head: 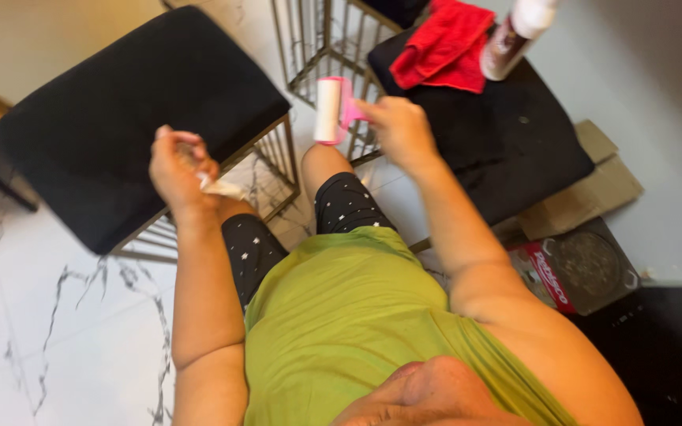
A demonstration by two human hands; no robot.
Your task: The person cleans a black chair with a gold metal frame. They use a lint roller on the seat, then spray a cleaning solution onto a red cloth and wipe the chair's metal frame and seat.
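Roller [328,110], white with a pink handle, sits gripped in the right hand [398,128] between two black stools [120,110]. Left hand [177,167] is closed on a crumpled white sheet [221,188]. Red cloth [445,46] lies on the right stool.

Only one view was given, taken from a camera worn on the person's head. It looked steeply down along the person's own front, so the chin and the green shirt [357,315] filled the bottom edge, very near the lens. Both forearms ran upward from there into the middle of the frame, where the left hand [177,166] and the right hand [400,130] sat at arm's length. Beyond them the view took in the marbled floor [41,315], a black stool [120,110] at upper left and another black seat [507,134] at upper right. The frame was slightly tilted.
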